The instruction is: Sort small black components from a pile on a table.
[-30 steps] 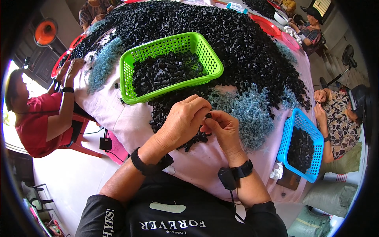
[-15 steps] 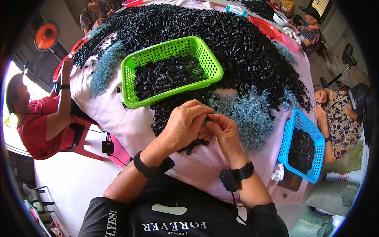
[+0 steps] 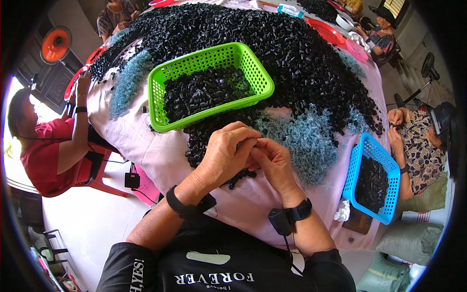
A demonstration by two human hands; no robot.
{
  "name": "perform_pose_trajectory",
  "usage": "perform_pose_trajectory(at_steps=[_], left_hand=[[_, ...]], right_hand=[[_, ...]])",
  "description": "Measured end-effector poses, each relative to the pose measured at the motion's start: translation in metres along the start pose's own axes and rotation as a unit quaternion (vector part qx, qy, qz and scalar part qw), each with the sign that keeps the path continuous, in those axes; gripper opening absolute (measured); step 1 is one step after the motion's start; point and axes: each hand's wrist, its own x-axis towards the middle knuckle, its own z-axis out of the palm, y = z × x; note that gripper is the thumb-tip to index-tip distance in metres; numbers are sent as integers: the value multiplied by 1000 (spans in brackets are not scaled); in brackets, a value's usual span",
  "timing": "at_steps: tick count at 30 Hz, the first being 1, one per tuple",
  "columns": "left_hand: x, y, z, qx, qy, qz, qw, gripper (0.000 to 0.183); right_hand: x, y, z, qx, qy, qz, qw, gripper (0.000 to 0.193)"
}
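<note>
My left hand (image 3: 225, 152) and my right hand (image 3: 278, 167) meet fingertip to fingertip over the near edge of the pile. Both are closed in a pinch. A sliver of a small black plastic piece (image 3: 239, 145) shows among my left fingers, the rest of it covered. What my right fingertips pinch is hidden. Just beyond my hands stands a green plastic basket (image 3: 214, 111), partly filled with small black pieces (image 3: 199, 92). Beside my right hand lies a heap of clear bluish small parts (image 3: 311, 146), too fine to name.
A large pile of black pieces (image 3: 301, 73) spreads over the pink tablecloth (image 3: 163, 155). At the right edge stands a blue basket (image 3: 395, 187) of black pieces, beside crumpled white tissue (image 3: 342, 212). Co-workers sit around, including a person in red (image 3: 48, 151) at left.
The black piece that showed between my two hands' fingertips is now mostly covered by my fingers. My hands stay together in nearly the same place.
</note>
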Motion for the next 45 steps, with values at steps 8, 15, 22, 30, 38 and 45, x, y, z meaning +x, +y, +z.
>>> perform_pose_trajectory(at_steps=[8, 15, 22, 30, 38, 45], left_hand=[[-1, -1, -4, -4, 8, 8, 1000, 12], [1, 0, -1, -2, 3, 19, 1000, 12], [-1, -5, 2, 18, -1, 48, 999, 12], [2, 4, -7, 72, -74, 121, 987, 40], [2, -2, 2, 109, -56, 154, 980, 47], [1, -4, 1, 120, -38, 139, 982, 44]], right_hand=[[-1, 0, 1, 27, 17, -7, 999, 27], [-1, -2, 1, 13, 22, -9, 1000, 27], [0, -1, -1, 30, 21, 0, 999, 27], [1, 5, -3, 86, 69, -14, 994, 22], [2, 3, -2, 58, 64, -30, 996, 24], [-1, 4, -3, 120, 66, 3, 991, 23]])
